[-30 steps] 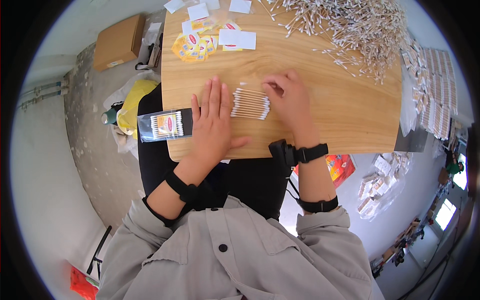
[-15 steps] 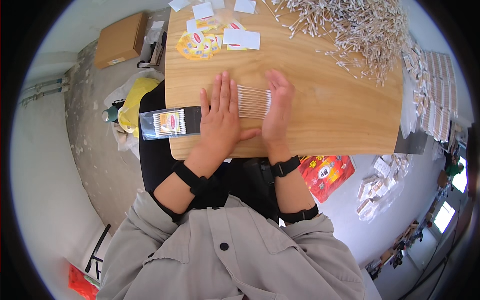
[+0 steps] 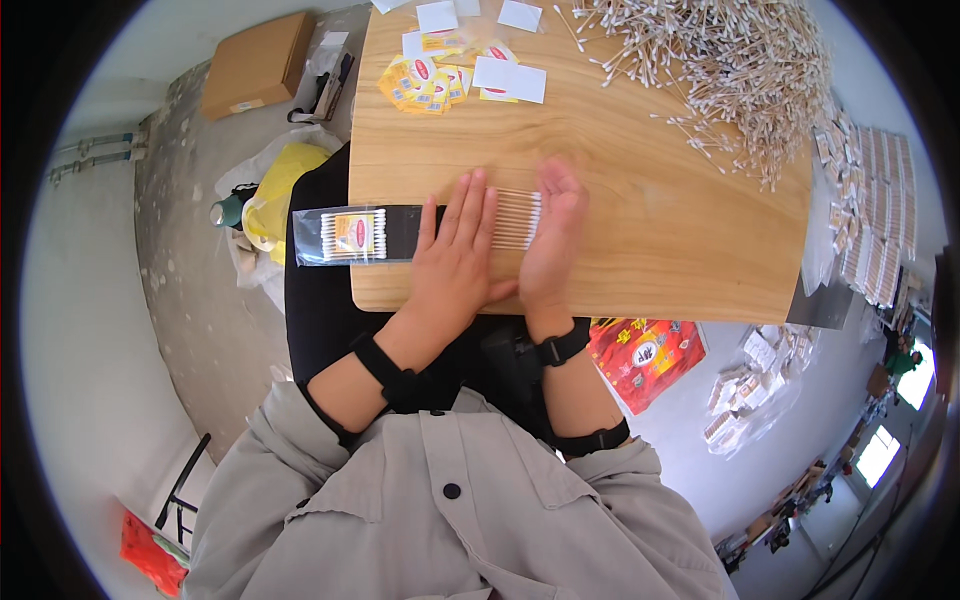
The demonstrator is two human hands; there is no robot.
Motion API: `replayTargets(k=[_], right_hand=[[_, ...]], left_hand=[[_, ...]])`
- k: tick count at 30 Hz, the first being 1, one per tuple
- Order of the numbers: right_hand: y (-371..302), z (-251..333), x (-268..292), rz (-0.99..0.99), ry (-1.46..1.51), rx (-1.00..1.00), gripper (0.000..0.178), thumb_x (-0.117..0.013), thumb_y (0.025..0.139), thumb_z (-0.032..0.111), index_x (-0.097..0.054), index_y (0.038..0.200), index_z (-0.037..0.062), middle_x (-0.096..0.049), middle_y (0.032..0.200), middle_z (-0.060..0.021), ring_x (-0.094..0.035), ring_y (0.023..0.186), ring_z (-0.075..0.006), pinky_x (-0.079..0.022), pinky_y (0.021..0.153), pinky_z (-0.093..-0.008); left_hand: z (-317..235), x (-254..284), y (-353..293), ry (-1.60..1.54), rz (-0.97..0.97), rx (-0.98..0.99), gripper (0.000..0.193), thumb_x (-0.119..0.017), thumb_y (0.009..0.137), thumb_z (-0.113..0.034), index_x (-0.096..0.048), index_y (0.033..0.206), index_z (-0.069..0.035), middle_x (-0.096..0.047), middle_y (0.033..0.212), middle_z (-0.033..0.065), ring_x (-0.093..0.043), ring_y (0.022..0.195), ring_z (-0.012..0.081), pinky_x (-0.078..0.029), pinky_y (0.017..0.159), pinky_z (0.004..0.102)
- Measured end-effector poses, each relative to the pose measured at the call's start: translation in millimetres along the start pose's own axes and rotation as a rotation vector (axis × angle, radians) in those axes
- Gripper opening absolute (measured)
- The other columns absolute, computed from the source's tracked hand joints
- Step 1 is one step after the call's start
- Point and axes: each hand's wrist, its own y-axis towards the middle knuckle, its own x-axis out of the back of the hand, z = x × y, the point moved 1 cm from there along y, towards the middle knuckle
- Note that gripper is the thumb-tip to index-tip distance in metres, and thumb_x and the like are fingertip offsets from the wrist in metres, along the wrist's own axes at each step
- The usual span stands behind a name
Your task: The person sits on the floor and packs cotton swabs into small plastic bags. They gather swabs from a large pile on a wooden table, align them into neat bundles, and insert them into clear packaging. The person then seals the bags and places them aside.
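A row of cotton swabs [image 3: 516, 220] lies side by side on the wooden table [image 3: 680, 255], between my two hands. My left hand [image 3: 448, 268] rests flat, fingers stretched out, over the row's left end and the right part of a black strip [image 3: 402, 222]. Standing on its edge, my right hand [image 3: 552, 245] touches the white tips at the row's right end; its fingers are straight and slightly blurred. On the strip's left part, past the table edge, lies a clear bag [image 3: 310, 240] with swabs and a yellow card [image 3: 353, 235].
Yellow and white cards [image 3: 425, 85] are scattered at the far left of the table. A large heap of loose swabs [image 3: 740, 70] covers the far right corner. Packed swabs [image 3: 875, 210] stand beyond the right edge. A cardboard box [image 3: 258, 65] sits on the floor at left.
My hands have come closer together, and less of the swab row shows between them. The whole view has shifted a little, so the table appears farther right.
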Motion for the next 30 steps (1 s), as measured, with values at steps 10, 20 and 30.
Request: replayTargets(k=[10, 20, 30], right_hand=[[-24, 16, -47, 0.028, -0.095, 0.075, 0.026, -0.049, 0.099, 0.013, -0.054, 0.121, -0.0012, -0.051, 0.121, -0.0139, -0.053, 0.115, -0.0229, -0.044, 0.100, -0.0352], [31, 41, -15, 0.517, -0.895, 0.021, 0.015, -0.075, 0.076, 0.012, -0.070, 0.090, 0.0098, -0.059, 0.084, -0.0067, -0.062, 0.075, -0.0209, -0.051, 0.068, -0.0340], [37, 40, -12, 0.478, -0.910, 0.023, 0.014, -0.071, 0.082, 0.013, -0.068, 0.094, 0.0082, -0.061, 0.089, -0.0078, -0.063, 0.079, -0.0207, -0.052, 0.072, -0.0351]], left_hand=[[35, 8, -31, 0.084, -0.056, 0.059, 0.115, -0.073, 0.064, -0.060, -0.026, 0.149, 0.002, -0.024, 0.159, 0.0143, -0.020, 0.149, 0.0265, -0.012, 0.117, 0.0547], [35, 8, -34, 0.015, -0.069, 0.054, 0.118, -0.073, 0.064, -0.063, -0.025, 0.150, 0.002, -0.024, 0.159, 0.0150, -0.021, 0.148, 0.0266, -0.011, 0.117, 0.0541], [37, 8, -34, -0.040, -0.087, 0.050, 0.116, -0.072, 0.067, -0.063, -0.025, 0.150, 0.003, -0.022, 0.159, 0.0160, -0.018, 0.149, 0.0262, -0.012, 0.118, 0.0521]])
